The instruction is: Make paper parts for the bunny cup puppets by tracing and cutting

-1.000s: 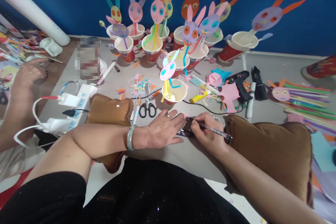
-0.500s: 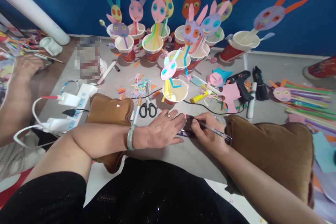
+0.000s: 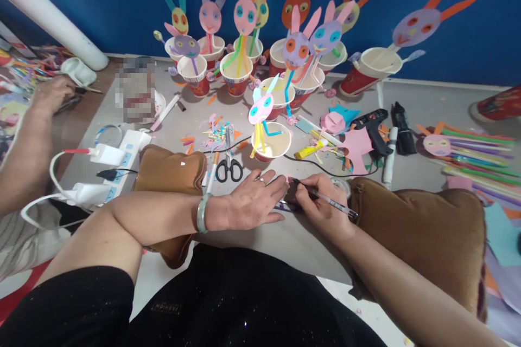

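My left hand [image 3: 252, 203] lies flat on the table with its fingers stretched to the right. By its fingertips are a small bit of pink paper [image 3: 288, 179] and a dark flat piece [image 3: 291, 193] whose kind I cannot make out. In my right hand [image 3: 321, 207] is a clear-barrelled pen [image 3: 334, 204], its tip end slanting down toward the pink bit. Just beyond my hands a paper cup [image 3: 272, 147] holds a pink paper rabbit [image 3: 260, 111] on bent straws. Black-handled scissors [image 3: 230, 158] rest on the left.
More red paper cups [image 3: 236, 84] with paper rabbits line the blue wall. A black glue gun [image 3: 376, 133] with its cord, paper scraps [image 3: 223, 130] and straws [image 3: 484, 146] lie about. Brown cushions [image 3: 423, 233] flank my arms. A power strip [image 3: 130, 157] and another person's hand [image 3: 55, 92] are at left.
My hands and the pen stay almost in the same place. The other person's hand at the left has shifted slightly to the right.
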`<state>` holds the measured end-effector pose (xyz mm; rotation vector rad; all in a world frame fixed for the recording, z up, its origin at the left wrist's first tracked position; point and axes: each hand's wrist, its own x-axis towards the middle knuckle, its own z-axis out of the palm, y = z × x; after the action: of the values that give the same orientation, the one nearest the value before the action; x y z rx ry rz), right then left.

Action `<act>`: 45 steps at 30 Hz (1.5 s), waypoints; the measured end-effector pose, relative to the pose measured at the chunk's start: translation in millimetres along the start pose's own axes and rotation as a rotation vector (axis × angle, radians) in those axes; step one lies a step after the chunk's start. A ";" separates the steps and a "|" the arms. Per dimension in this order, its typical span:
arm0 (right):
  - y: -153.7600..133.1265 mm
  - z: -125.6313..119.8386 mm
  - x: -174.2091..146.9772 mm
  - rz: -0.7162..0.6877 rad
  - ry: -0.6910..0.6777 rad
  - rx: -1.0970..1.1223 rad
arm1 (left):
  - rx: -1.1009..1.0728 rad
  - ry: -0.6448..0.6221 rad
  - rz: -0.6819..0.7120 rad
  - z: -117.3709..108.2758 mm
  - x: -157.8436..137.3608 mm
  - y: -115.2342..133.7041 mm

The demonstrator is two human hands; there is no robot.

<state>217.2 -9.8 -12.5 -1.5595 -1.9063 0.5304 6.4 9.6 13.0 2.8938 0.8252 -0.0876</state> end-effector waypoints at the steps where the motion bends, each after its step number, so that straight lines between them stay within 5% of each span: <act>1: -0.1 -0.1 0.2 -0.004 0.004 -0.003 | 0.002 -0.001 -0.001 -0.1 -0.1 0.1; 24: 4.8 2.1 -1.5 -0.094 0.112 -0.032 | 0.003 -0.001 0.006 0.5 -0.1 -0.7; 33: 3.6 1.4 -3.5 -0.329 0.203 -0.060 | -0.039 0.010 -0.007 5.0 0.7 -1.8; 37: 11.0 -14.3 12.3 -0.439 0.187 -0.356 | -0.040 0.014 -0.023 8.0 1.1 -2.8; 45: 34.8 -67.9 30.4 0.051 0.080 -1.002 | -0.031 0.048 -0.018 7.9 -1.9 -5.3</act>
<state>284.9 22.7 20.9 -2.1518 -2.1914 -0.5791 1.8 11.9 4.8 2.8698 0.8529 -0.0072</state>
